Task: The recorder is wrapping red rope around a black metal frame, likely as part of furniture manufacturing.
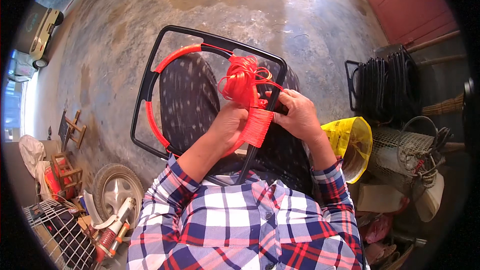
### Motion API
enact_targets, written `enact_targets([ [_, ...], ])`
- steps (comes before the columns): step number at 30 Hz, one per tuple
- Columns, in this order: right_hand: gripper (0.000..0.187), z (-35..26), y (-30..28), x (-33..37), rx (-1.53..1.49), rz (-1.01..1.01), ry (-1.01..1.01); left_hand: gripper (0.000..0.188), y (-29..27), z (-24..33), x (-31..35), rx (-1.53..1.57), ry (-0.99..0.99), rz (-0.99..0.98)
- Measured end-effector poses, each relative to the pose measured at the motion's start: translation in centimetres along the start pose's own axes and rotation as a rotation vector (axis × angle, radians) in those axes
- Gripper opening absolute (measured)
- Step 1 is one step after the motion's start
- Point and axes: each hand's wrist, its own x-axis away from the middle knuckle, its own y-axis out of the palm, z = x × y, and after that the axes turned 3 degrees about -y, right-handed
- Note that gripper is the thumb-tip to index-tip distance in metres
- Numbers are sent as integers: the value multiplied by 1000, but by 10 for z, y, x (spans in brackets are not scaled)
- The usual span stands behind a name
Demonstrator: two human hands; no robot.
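Observation:
A black square frame [140, 101] with a round inner ring lies tilted across my lap. Glossy red-orange plastic cord wraps parts of the ring, most thickly in a wide band [258, 127] between my hands. My left hand [231, 122] is closed round the ring beside that band, its fingertips partly hidden. A loose, tangled bundle of red cord [241, 81] sits just above it. My right hand [298, 116] is at the frame's right side, thumb and fingers pinched on the cord where it passes the frame bar; the fingertips are partly covered.
A stack of similar black frames [385, 87] stands at the right. Near my right forearm are a yellow bag [350, 145] and a wire-mesh roll [395, 147]. At lower left lie a wheel [117, 190], a small wooden stool [67, 175] and a white wire rack [60, 235].

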Motion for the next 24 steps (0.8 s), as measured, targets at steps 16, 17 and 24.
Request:
enact_targets([
  [16, 36, 12, 22, 11, -257, 155, -21, 39, -1, -6, -5, -98, -62, 48],
  [17, 32, 12, 25, 13, -324, 207, -1, 39, 1, -6, -3, -132, -40, 62],
  [24, 31, 40, 9, 23, -1484, 518, 273, 27, -11, -5, -4, -2, -104, 99],
])
